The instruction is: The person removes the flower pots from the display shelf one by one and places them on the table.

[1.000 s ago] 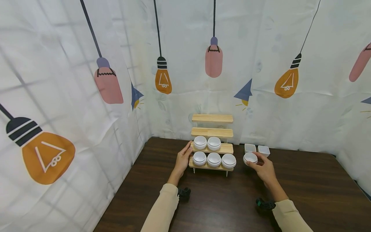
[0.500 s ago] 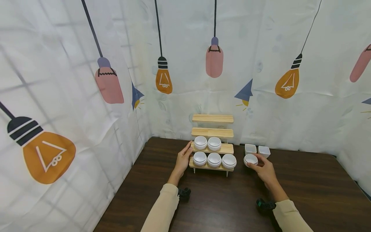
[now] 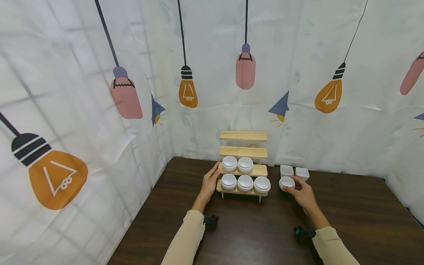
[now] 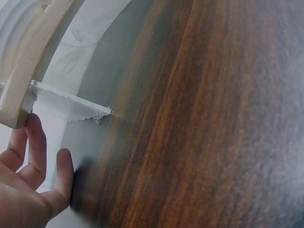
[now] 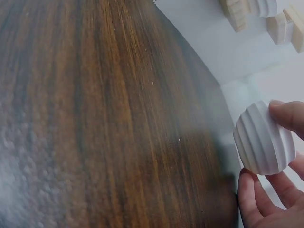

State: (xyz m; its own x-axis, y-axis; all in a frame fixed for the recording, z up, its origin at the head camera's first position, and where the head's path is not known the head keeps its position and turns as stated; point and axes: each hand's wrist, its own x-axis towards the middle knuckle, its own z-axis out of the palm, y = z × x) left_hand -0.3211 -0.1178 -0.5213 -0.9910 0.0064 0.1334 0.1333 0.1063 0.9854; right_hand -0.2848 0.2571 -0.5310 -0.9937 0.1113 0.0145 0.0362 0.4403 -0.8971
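Observation:
A stepped wooden display rack (image 3: 243, 152) with pale slats carries small white round bowls: two on the second tier (image 3: 261, 170), three on the lowest. My left hand (image 3: 208, 183) is at the rack's left end; in the left wrist view its fingertips (image 4: 34, 121) touch the end of a wooden slat (image 4: 29, 71). To the right of the rack, my right hand (image 3: 304, 197) holds a white bowl (image 3: 285, 184) between thumb and fingers. Horizontal ribs on that bowl (image 5: 263, 140) show in the right wrist view.
Two white square cups (image 3: 286, 170) (image 3: 301, 173) stand behind the bowl in my right hand. The dark wooden table (image 3: 251, 228) reaches back to a white curtain (image 3: 212, 121) printed with lamps. The rack's two upper slats (image 3: 243, 136) hold nothing.

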